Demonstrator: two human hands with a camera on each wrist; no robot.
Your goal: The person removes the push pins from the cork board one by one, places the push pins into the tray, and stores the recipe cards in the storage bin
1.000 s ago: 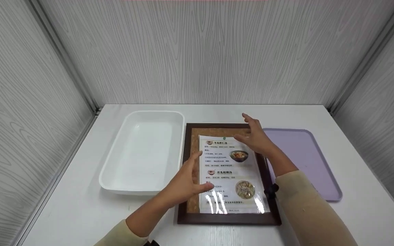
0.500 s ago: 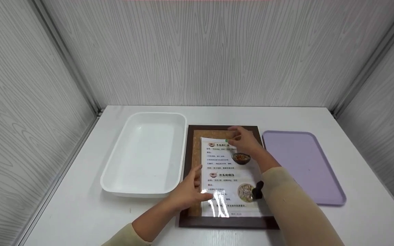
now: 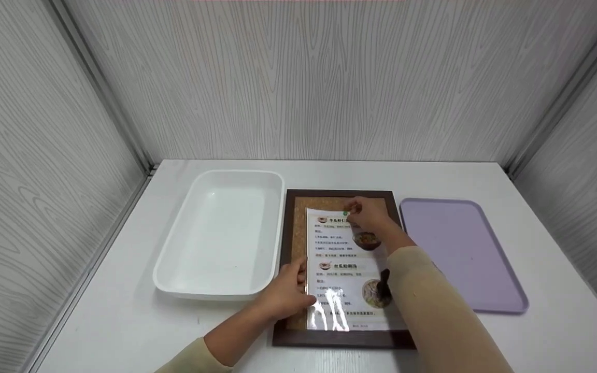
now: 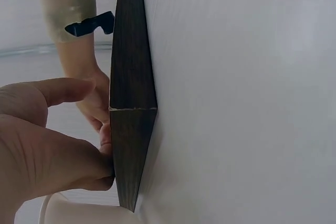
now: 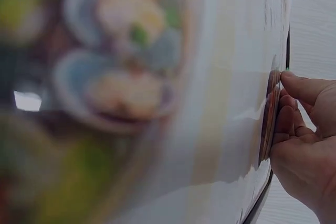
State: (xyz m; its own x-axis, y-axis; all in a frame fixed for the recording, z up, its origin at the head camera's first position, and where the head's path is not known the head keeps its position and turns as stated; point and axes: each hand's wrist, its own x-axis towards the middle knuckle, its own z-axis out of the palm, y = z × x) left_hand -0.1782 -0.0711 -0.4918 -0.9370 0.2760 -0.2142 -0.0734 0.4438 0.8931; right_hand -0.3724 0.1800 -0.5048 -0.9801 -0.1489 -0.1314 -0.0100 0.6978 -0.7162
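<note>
A green pin (image 3: 345, 213) is located at the far edge of a printed sheet (image 3: 340, 280), partly hidden by the right hand (image 3: 368, 213). The right grip is drawn into a pinch on the pin by thumb and forefinger; the remaining fingers are curled and only partly made out. The right forearm is extended across the sheet from the near right, so that the sheet's right edge and the near right corner of the brown-framed corkboard (image 3: 347, 339) are covered by the sleeve (image 3: 443, 305). The sheet's small print cannot be read, and its pictured food is blurred in the right wrist view. The left hand (image 3: 285, 292) is laid at the left side of the corkboard, its grip spread, with the thumb held apart from the fingers; the fingertips are poorly seen. A white tray (image 3: 215, 238) is set just left of the corkboard. To the right, a purple tray (image 3: 454, 248) is placed, its near left corner concealed by the sleeve. All are carried by a white surface (image 3: 122, 321), cut off at the near side.
</note>
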